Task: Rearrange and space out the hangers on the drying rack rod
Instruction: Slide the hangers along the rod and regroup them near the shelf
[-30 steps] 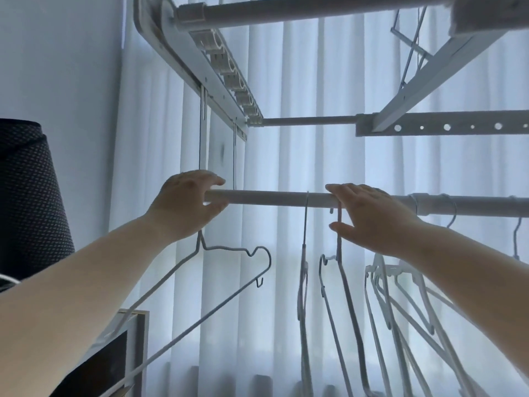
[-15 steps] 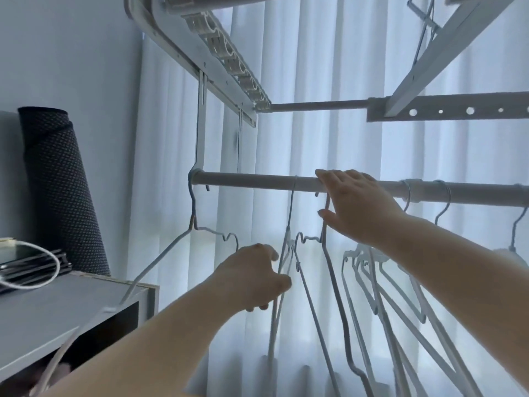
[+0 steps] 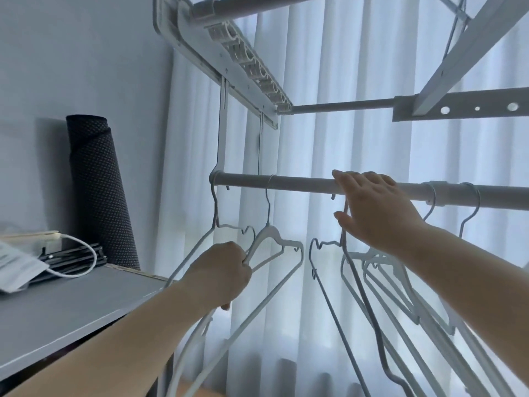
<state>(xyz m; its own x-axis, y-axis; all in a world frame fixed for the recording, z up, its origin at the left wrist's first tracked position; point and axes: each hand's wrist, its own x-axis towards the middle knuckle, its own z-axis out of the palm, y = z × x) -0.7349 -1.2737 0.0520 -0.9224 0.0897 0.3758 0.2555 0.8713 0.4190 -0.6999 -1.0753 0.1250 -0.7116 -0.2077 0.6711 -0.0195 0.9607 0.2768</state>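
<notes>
A grey rod [image 3: 300, 183] of the drying rack runs across the middle. A thin wire hanger [image 3: 214, 202] hangs at its left end. Just right of it hangs a white plastic hanger [image 3: 273, 239], and my left hand [image 3: 221, 272] is closed on its left shoulder. My right hand [image 3: 375, 209] rests over the rod with fingers spread, the thumb beside the neck of a grey wire hanger [image 3: 347, 253]. Several more hangers [image 3: 400, 282] bunch together under my right forearm, their hooks [image 3: 469, 202] on the rod further right.
A grey shelf top [image 3: 71, 305] at lower left carries a rolled dark mat [image 3: 97, 179], a white cable [image 3: 83, 253] and papers. The rack's upper frame [image 3: 237, 55] and cross bars [image 3: 458, 106] hang overhead. White curtains [image 3: 329, 138] cover the window behind.
My left hand left the rod's left end, dropped to the white hanger and slid it left along the rod. My right hand stayed on the rod. The view tilted down.
</notes>
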